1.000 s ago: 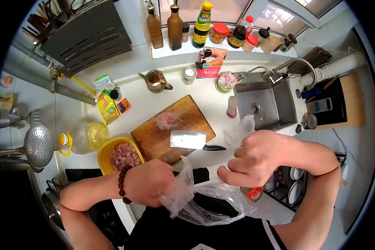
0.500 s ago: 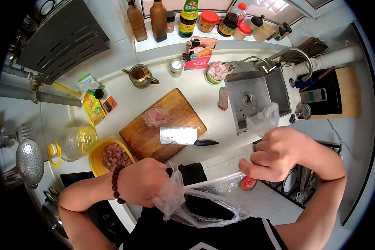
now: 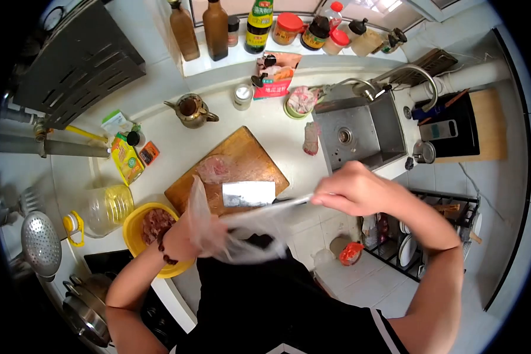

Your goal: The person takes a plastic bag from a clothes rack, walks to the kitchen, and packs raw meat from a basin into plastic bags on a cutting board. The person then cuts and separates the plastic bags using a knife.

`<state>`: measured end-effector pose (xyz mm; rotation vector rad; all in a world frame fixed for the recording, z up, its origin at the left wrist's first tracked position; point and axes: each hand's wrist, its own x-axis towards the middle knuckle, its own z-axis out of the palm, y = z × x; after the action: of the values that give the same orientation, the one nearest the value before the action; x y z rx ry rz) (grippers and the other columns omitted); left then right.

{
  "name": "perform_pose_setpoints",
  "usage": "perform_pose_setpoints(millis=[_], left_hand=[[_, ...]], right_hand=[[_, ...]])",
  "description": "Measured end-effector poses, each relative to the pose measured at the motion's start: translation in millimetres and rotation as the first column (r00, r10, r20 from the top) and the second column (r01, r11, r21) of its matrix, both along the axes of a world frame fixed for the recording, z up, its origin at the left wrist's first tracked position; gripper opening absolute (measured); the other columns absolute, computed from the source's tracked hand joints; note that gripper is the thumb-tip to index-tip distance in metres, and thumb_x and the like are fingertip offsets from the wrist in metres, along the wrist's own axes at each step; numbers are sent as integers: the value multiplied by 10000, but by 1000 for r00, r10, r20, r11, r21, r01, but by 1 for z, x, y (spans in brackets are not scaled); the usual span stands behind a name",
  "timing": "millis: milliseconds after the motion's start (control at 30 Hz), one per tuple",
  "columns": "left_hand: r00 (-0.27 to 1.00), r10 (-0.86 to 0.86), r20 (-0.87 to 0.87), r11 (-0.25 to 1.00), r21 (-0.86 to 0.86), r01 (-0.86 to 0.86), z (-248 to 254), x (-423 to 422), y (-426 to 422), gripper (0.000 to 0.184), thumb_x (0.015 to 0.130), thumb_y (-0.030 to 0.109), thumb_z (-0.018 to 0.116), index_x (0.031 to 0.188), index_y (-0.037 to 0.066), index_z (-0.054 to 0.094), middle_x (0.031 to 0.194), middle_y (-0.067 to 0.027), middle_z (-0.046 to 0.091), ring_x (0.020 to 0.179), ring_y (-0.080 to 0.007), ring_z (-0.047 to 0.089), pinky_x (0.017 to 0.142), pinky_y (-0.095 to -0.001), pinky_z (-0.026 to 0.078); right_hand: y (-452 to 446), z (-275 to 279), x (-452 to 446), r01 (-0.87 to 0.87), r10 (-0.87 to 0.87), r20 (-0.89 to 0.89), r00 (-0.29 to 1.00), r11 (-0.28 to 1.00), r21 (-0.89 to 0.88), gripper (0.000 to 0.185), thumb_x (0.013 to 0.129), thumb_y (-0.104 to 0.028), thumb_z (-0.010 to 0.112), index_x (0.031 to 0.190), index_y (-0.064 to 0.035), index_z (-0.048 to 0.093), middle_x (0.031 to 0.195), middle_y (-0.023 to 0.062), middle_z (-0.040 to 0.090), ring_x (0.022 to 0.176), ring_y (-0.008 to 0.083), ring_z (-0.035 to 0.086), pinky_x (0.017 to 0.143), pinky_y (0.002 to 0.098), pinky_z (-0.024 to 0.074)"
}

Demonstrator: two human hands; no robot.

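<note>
A clear plastic bag (image 3: 248,236) is stretched between my two hands, blurred by motion. My left hand (image 3: 189,236), with a beaded bracelet at the wrist, is inside or behind the bag's left part, fingers smeared. My right hand (image 3: 349,190) pinches the bag's other edge, over the counter's front edge beside the sink. Beyond the bag, a cleaver (image 3: 248,193) lies on the wooden cutting board (image 3: 242,154), next to a piece of wrapped-looking meat (image 3: 214,169). The yellow bowl (image 3: 133,233) of cut meat (image 3: 157,224) stands just beyond my left wrist.
At the right is the sink (image 3: 360,133) with its faucet. A teapot (image 3: 192,111), a jar (image 3: 242,96) and a green bowl (image 3: 301,101) stand at the back. An oil jug (image 3: 109,206) is at the left, a dish rack (image 3: 422,236) at the lower right.
Both hands have risen toward the board, pulling the bag up with them. A piece of clear plastic that hung by my right hand no longer shows there. The view has shifted slightly.
</note>
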<state>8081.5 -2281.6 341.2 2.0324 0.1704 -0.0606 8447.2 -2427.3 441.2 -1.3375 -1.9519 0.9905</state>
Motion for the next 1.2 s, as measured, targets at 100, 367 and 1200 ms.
perform_pose_setpoints(millis=[100,367,1200], left_hand=[[949,302,-95,685,-670,-285,-52,-4,-13,206,1035,177,550,1102,16,661,883,-43,649,750,-173,594,699,-319,481],[659,729,-183,171,-884,-435,-105,2,-31,477,1102,273,499,674,132,343,605,18,335,587,-132,367,690,-326,434],[965,259,44,958,-142,-251,34,-50,-74,216,1022,215,557,998,55,701,834,-81,654,751,-239,637,656,-368,498]], right_hand=[[13,-11,-20,208,-221,2,975,917,-340,216,967,-172,737,840,-3,691,587,19,542,527,97,472,507,316,385],[39,-115,-78,467,-509,-79,857,834,-295,333,954,-237,750,781,25,639,593,35,530,579,94,460,540,315,409],[-33,99,-5,-520,57,796,603,784,338,179,860,-175,744,885,-57,611,583,29,475,477,232,553,423,380,427]])
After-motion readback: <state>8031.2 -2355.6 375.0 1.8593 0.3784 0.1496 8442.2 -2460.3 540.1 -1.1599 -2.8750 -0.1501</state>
